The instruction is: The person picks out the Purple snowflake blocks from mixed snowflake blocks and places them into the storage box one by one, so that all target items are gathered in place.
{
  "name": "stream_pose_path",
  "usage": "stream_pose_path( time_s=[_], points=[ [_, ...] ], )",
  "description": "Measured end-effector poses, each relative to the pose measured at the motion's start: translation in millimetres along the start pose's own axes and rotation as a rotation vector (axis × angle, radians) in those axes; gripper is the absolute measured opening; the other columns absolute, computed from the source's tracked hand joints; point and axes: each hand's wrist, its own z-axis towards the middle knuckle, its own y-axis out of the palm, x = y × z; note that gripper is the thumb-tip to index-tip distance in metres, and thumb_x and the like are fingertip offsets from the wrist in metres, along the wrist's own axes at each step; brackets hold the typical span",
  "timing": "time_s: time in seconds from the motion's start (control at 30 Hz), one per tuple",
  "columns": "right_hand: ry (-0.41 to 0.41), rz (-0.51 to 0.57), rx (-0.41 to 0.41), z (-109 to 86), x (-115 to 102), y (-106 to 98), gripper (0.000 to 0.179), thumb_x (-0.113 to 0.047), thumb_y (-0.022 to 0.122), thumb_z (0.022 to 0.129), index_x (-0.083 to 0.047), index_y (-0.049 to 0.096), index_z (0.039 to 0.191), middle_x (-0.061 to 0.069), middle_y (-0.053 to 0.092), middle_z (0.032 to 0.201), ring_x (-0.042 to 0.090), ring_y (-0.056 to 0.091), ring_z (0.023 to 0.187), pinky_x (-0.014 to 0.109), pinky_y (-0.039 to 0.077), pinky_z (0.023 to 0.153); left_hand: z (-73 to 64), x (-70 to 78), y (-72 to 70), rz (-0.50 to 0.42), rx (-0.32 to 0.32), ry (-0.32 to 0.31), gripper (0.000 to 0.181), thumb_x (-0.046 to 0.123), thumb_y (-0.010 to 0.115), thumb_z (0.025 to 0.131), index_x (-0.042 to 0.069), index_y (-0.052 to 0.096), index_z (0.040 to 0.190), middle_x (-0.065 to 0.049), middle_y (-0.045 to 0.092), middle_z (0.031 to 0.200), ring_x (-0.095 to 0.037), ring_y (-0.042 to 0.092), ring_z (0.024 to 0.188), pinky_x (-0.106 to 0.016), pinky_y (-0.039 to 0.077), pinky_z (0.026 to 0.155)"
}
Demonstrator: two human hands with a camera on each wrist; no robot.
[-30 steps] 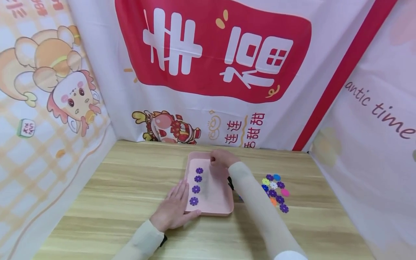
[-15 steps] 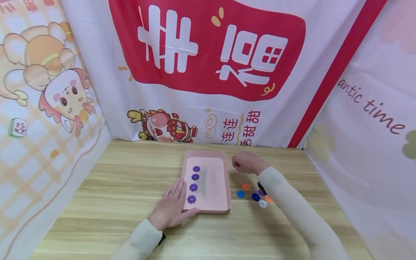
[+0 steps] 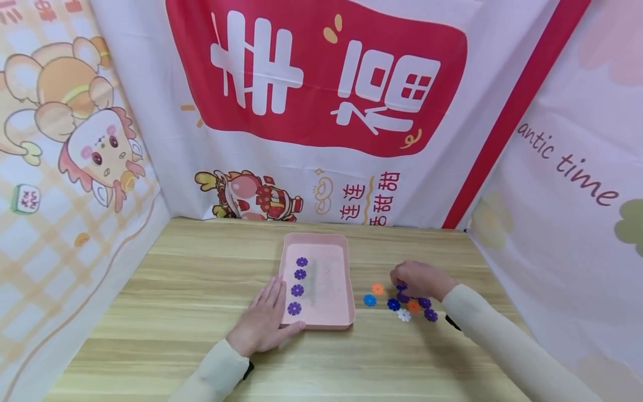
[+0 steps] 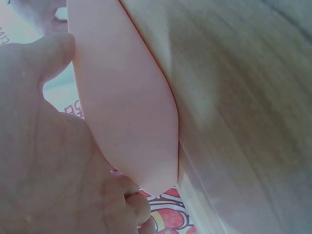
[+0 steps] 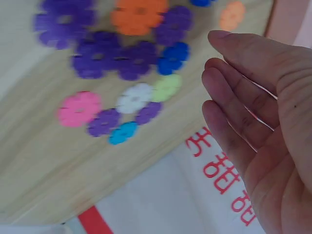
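Note:
A pink tray lies on the table, with several purple snowflake discs in a row along its left side. My left hand rests against the tray's near left corner, fingers straight along its side and thumb over the near rim. Over the loose snowflake discs right of the tray is my right hand, hiding part of the group. In the right wrist view its fingers are loosely bent, holding nothing, near a blue disc. Purple, orange, pink and white discs lie around.
The wooden table runs back to a printed cloth hung behind it. More cloth hangs at the right, and patterned cloth at the left. An orange disc and a light blue disc lie closest to the tray.
My right hand has moved from above the tray's far right part out to the right and nearer, over the loose discs. The left hand stays at the tray.

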Motion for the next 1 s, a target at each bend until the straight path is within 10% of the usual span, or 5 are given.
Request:
stream_pose_path(
  time_s=[1.0],
  points=[
    [0.082,0.191,-0.008,7.0,16,28,0.027,-0.015,0.093,0.081,-0.016,0.079,0.104,-0.004,0.075,0.094,0.006,0.062,0.081,0.032,0.064,0.083,-0.5,1.7,-0.9,0.014,-0.027,-0.029,0.106,0.072,0.051,0.100,-0.005,0.020,0.166,-0.023,0.011,0.177,-0.039,0.012,0.166,-0.056,0.019,0.135]
  ],
)
